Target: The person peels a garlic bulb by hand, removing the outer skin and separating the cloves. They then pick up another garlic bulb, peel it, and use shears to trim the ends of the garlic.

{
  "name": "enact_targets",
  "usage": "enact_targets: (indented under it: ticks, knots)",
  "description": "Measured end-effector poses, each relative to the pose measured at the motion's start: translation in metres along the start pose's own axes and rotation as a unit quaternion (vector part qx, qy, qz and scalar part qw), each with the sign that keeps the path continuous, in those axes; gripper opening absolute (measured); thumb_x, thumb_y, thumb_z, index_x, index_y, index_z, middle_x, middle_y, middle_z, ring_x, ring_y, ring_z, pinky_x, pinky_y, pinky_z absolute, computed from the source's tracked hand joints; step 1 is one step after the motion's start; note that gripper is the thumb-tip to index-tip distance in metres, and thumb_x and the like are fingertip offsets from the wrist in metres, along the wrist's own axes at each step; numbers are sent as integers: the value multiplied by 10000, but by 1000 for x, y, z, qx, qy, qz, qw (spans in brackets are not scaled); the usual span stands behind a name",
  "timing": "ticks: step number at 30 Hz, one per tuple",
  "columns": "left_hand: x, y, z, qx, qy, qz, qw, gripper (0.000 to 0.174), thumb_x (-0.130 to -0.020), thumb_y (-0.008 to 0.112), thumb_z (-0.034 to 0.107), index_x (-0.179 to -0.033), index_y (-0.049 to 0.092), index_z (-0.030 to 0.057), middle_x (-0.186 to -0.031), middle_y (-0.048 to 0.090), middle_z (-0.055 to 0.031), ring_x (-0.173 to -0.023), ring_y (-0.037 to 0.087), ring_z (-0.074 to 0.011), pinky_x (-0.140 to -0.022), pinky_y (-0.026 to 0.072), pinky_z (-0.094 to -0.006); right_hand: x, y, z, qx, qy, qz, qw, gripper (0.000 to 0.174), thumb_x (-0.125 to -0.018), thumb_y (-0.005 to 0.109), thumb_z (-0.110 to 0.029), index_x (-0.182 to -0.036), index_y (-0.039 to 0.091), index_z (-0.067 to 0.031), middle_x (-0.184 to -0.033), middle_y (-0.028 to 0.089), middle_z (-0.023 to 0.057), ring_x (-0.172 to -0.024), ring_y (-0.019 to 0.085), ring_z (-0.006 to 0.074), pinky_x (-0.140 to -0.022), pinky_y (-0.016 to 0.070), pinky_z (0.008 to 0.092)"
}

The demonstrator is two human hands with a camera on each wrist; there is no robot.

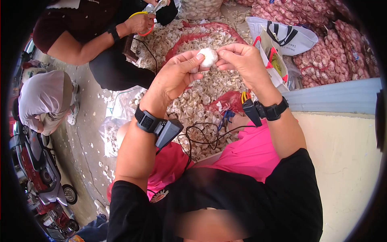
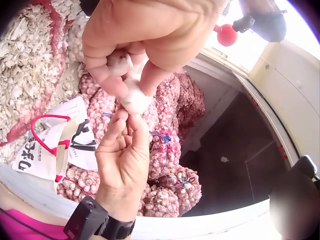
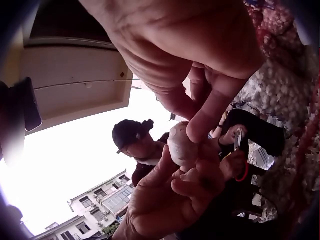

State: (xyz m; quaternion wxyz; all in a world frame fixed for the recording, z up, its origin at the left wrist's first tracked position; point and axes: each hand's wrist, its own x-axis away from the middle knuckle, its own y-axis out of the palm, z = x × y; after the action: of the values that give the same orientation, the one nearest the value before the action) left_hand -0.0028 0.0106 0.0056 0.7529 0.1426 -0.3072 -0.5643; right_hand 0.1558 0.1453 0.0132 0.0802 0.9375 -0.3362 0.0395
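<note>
A white garlic bulb (image 1: 208, 57) is held up between both hands, above a heap of garlic skins. My left hand (image 1: 175, 72) grips it between thumb and fingers. A second garlic bulb (image 2: 120, 63) sits tucked in the curled fingers of that same hand, seen in the left wrist view. From the other side, my right hand (image 1: 242, 60) pinches the edge of the first bulb with thumb and forefinger. In the right wrist view the bulb (image 3: 183, 144) shows pale and smooth under the right fingertips.
Garlic skins (image 1: 189, 94) cover the ground ahead. Red net sacks of garlic (image 1: 326, 60) are piled at the right, beside a white bag (image 1: 282, 36). Another person's hand (image 1: 141, 23) at the upper left holds scissors (image 1: 152, 18). A black cable (image 1: 201, 137) loops between my wrists.
</note>
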Motion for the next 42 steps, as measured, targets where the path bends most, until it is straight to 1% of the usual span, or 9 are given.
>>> enact_targets:
  ticks: [5, 9, 11, 18, 26, 36, 39, 41, 42]
  knots:
    - [-4, -3, -4, 9, 14, 3, 1000, 272, -940, 607, 117, -1185, 583, 1, -1042, 664, -72, -826, 651, -105, -677, 554, -198, 3, 6, -1, 53, -56, 2, 997, 219, -885, 649, -68, -1052, 631, 73, -948, 680, 124, -800, 683, 158, -707, 571, 242]
    - [-4, -6, -3, 2, 10, -9, 1000, 255, -943, 596, 97, -1177, 584, -3, -1062, 658, -80, -874, 654, -121, -716, 558, -206, 6, 5, -1, 94, -49, 4, 994, 187, -878, 651, -54, -1019, 632, 69, -951, 675, 125, -807, 681, 157, -708, 572, 245]
    - [-1, -7, -2, 1, 10, -13, 1000, 278, -940, 603, 105, -1193, 578, -8, -1065, 661, -78, -895, 651, -120, -740, 559, -207, 5, 3, -1, -4, -10, -5, 1000, 171, -880, 647, -56, -999, 630, 67, -943, 671, 127, -802, 680, 156, -710, 573, 244]
    - [-5, -6, -3, 36, 4, -28, 999, 272, -943, 592, 92, -1198, 571, -4, -1095, 650, -93, -917, 650, -149, -735, 558, -222, 4, 1, -6, -29, 15, 9, 999, 198, -870, 661, -59, -1001, 635, 86, -945, 674, 129, -787, 683, 162, -699, 574, 229]
    - [-2, -9, 1, 67, -7, -52, 996, 289, -955, 578, 114, -1215, 568, -12, -1088, 658, -100, -930, 655, -154, -771, 565, -231, 2, -2, -5, -100, 16, -58, 993, 227, -862, 673, -62, -1039, 626, 71, -987, 665, 128, -848, 676, 163, -767, 578, 244]
    - [-1, -2, 0, 122, -9, -114, 986, 310, -968, 555, 134, -1227, 531, -33, -1094, 641, -141, -944, 668, -200, -760, 570, -234, 2, 0, -1, -58, -6, -15, 998, 128, -837, 608, 13, -953, 622, 64, -903, 668, 117, -753, 680, 167, -707, 574, 254]
    - [-3, -3, 0, 127, -7, -133, 983, 293, -968, 556, 133, -1212, 532, -28, -1075, 643, -140, -937, 669, -201, -760, 570, -234, -4, -8, 7, 50, -23, 30, 998, 167, -840, 607, 8, -999, 632, 55, -893, 673, 104, -770, 675, 159, -713, 568, 253]
    - [-3, -4, 1, 126, -8, -122, 984, 283, -963, 564, 127, -1201, 537, -24, -1071, 645, -134, -931, 669, -198, -759, 570, -235, -6, -13, 9, 230, -138, 63, 961, 224, -841, 615, -13, -1054, 636, 49, -921, 682, 101, -795, 666, 137, -730, 565, 257]
    - [-3, -5, 1, 126, -10, -108, 986, 272, -959, 572, 121, -1189, 542, -20, -1067, 647, -128, -925, 669, -195, -759, 570, -235, -3, -10, 2, 231, -138, 62, 961, 224, -841, 615, -13, -1054, 636, 49, -921, 682, 101, -795, 666, 137, -730, 565, 257]
